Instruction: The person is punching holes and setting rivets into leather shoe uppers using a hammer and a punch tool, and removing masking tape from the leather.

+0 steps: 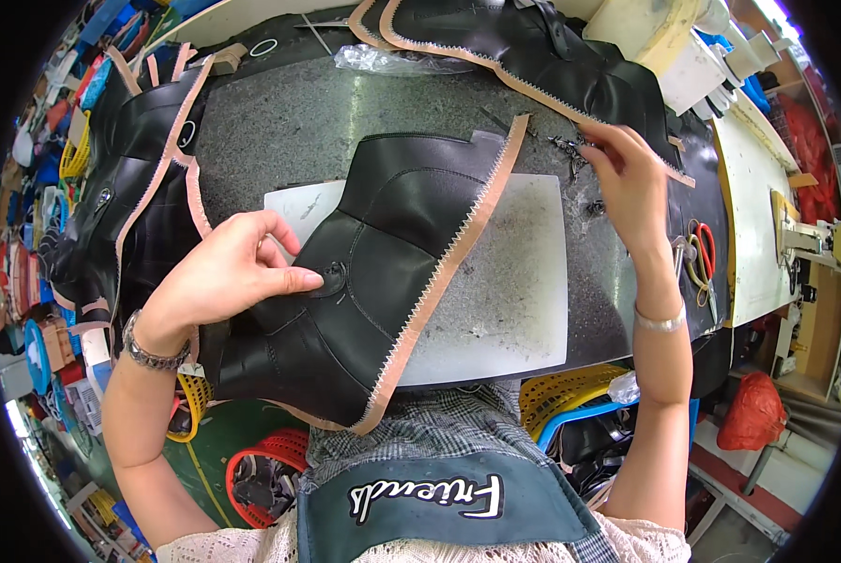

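Note:
A black leather boot upper [394, 225] with a tan, zigzag-stitched edge lies slanted in front of me, partly over a white board [533, 281]. My left hand [237, 267] is closed at its left side, the thumb pressing beside a small round stitched patch [331, 279]. Its other fingers curl, their tips partly hidden. Over at the right, my right hand [627, 174] pinches at a scatter of small dark bits [568, 145], near the tan strip of another black upper [533, 56]. Whatever sits between those fingertips is too small to make out.
More black uppers [148, 141] are piled at the left. Red-handled scissors [702, 251] lie at the table's right edge. Crumpled clear plastic [392, 61] is at the back. Below the front edge stand a red basket [280, 446] and a yellow basket [561, 394].

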The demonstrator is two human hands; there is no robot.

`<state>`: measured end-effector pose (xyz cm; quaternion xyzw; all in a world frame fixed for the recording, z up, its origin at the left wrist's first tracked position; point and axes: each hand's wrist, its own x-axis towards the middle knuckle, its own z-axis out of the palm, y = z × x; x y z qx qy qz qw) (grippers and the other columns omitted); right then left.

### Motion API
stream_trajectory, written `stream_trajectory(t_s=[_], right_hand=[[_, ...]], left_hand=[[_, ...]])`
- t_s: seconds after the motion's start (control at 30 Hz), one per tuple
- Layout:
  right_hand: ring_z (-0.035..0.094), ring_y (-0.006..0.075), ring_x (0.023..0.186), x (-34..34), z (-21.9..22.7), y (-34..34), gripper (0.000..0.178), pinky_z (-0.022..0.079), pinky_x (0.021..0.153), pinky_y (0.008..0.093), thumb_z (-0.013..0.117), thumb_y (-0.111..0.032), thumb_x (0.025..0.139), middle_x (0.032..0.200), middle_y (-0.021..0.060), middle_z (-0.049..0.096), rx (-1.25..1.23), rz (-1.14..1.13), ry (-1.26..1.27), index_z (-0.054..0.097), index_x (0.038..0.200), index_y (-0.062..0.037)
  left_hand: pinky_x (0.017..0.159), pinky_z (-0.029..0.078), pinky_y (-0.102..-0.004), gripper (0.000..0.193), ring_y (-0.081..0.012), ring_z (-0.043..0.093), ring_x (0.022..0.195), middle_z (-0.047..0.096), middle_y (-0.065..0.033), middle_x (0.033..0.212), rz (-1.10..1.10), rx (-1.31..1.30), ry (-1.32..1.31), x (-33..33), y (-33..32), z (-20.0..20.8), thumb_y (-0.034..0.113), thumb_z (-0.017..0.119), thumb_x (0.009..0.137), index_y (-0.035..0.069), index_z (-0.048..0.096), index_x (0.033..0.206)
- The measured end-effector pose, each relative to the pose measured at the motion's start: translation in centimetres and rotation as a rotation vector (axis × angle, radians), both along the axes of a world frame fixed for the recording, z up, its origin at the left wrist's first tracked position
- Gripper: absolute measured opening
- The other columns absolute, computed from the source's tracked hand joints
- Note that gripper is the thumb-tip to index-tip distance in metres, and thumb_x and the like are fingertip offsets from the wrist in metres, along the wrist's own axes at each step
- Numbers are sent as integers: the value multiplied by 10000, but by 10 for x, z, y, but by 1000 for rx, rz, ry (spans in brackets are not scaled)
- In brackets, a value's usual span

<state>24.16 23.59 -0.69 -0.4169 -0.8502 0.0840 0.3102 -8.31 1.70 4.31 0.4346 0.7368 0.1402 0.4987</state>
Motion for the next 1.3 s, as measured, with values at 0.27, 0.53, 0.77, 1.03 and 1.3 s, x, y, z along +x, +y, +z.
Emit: stream_trajectory(t_s=[0.27,0.53,0.77,1.03,1.3], right_hand=[[637,175,637,-59,-6,67,349,520,631,319,818,-91,686,731,123,658,-608,181,-188,695,986,38],[693,165,891,-62,45,-42,175,569,825,268,621,126,838,955,146,719,-794,399,476,589,984,35],[637,100,840,-95,16,-141,148,531,739,235,701,106,799,916,42,648,-1159,658,401,667,906,10],[616,37,709,-108,-18,-151,212,521,627,194,697,74,834,787,-24,608,-1056,627,377,670,1031,-1],[657,66,774,-112,-8,-143,162,552,694,196,665,91,852,822,14,653,-1252,597,375,663,1002,32]], left_hand=[[559,381,-258,325,-22,440,658,529,46,660,-273,-16,-334,-19,-5,-14,236,781,841,-38,610,802],[784,478,-234,275,-42,572,868,673,16,943,-248,-104,-754,-34,-15,-21,107,722,877,-46,648,1094],[835,490,-235,265,-49,583,938,686,-14,1034,-237,-217,-551,-43,-26,-1,126,622,968,-73,616,1144],[667,490,-409,316,-289,574,748,562,-101,849,-385,588,1014,42,-94,5,190,812,669,20,620,854],[1019,298,-518,268,-365,500,1169,596,-170,1250,-257,543,844,38,-104,14,232,820,628,21,722,763]])
